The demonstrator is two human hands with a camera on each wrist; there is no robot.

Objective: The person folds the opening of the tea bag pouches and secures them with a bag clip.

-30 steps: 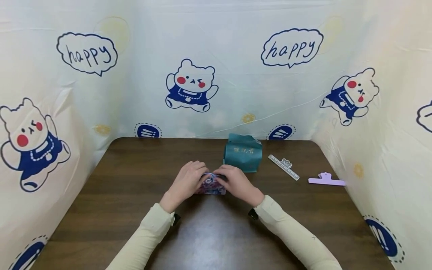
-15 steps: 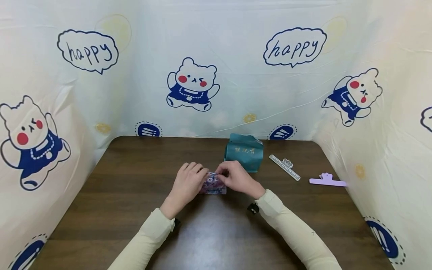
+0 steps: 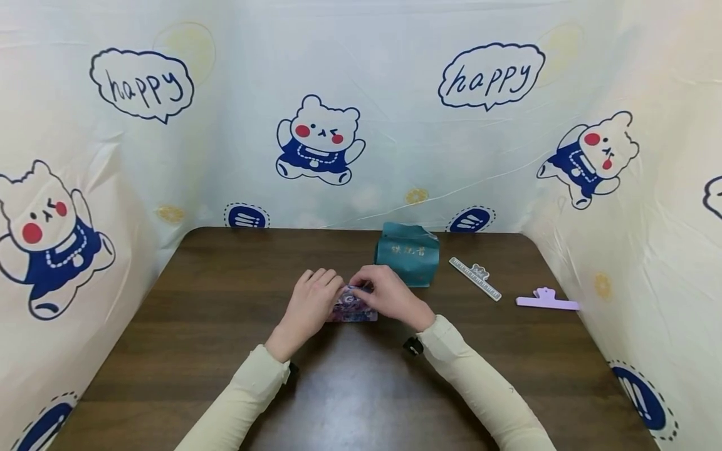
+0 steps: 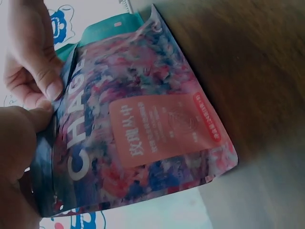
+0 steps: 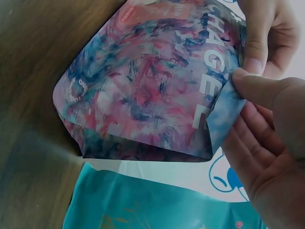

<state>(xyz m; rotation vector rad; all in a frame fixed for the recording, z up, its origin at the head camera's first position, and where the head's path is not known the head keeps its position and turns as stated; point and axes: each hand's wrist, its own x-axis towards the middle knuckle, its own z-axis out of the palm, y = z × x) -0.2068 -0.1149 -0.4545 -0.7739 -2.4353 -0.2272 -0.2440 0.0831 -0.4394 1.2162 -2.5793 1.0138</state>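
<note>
A pink, blue and purple tea pouch point(image 3: 356, 311) with "CHAGEE" lettering stands on the table between the two hands. My left hand point(image 3: 309, 300) pinches its top edge on the left side. Further along that edge, the thumb and fingers of my right hand point(image 3: 392, 293) pinch the top strip. In the right wrist view, a pale blue corner flap point(image 5: 225, 117) is folded over the pouch front under the right thumb. The left wrist view shows a salmon label point(image 4: 164, 126) on the pouch face, with the thumbs of both hands close together at the top edge.
Behind the right hand stands a teal bag point(image 3: 412, 255) with gold characters. To its right lie a clear ruler-like clip point(image 3: 475, 279) and a purple bar clip point(image 3: 547, 300) on the brown wooden table point(image 3: 225, 376). Printed cloth hangs around the table.
My right hand first drew back to the right along the pouch's top edge, then came back left toward my left hand. The left hand stays nearly in place at the pouch.
</note>
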